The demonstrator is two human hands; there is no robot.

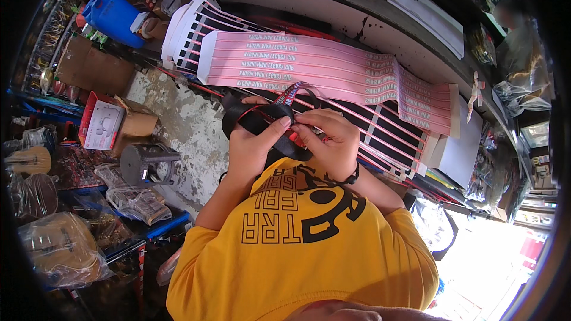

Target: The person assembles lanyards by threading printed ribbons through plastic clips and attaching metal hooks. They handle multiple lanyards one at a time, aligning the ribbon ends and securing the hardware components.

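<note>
Item: black band (275,110), flat, with thin red edging, bent over into loops; a narrower printed ribbon (293,91) in blue, red and white curls up from the same bundle. Whether the two are joined cannot be told. A small red part (295,138) shows under the fingers; kind unclear.

Location: in the air before the wearer's chest, at the near long edge of a pink printed sheet (333,65), toward its left half. Nothing but the hands is seen to bear it.

Left hand (253,145): grip narrow, thumb laid over the band, pinching it. Right hand (333,139): grip narrow, thumb and fingertips drawn together on the bundle beside the left thumb; the exact contact is hidden.

Handling (judged): light; soft across the flat, springy where looped; probably smooth, so layers may slide over one another. Not fragile, though liable to crease or twist. Best taken flat between thumb and forefinger close to where the layers meet, with the loose loops left free; a hold far out on a loop would give little control.

Adjacent: black-and-pink striped sheet (398,134), partly beneath the pink one and showing along its near edge. To the left, beyond the sheets' left ends: blue canister (114,19); box with a machine pictured on it (101,125).
</note>
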